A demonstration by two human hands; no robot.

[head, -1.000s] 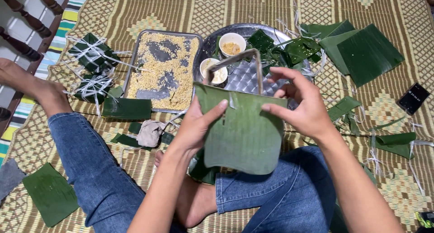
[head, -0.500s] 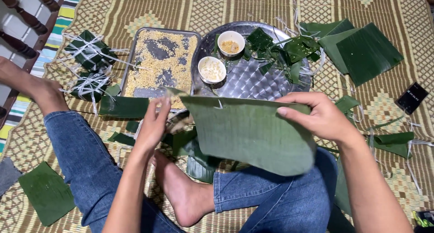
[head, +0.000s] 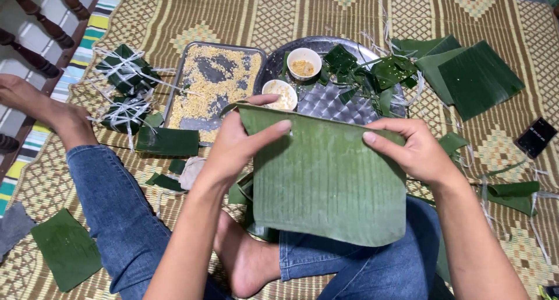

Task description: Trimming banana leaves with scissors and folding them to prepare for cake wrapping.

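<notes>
Green banana leaf sheet (head: 326, 180) held flat over lap, left hand (head: 236, 146) pinching left edge, right hand (head: 410, 151) gripping right edge; step looks like leaf positioning; next move needs even fold, rice tray (head: 212, 84) near

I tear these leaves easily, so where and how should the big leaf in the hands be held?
Hold the leaf by its top corners, one from each side, as the left hand and right hand do. Its ribs run top to bottom and it hangs limp, so flat fingers probably spread the load best.
</notes>
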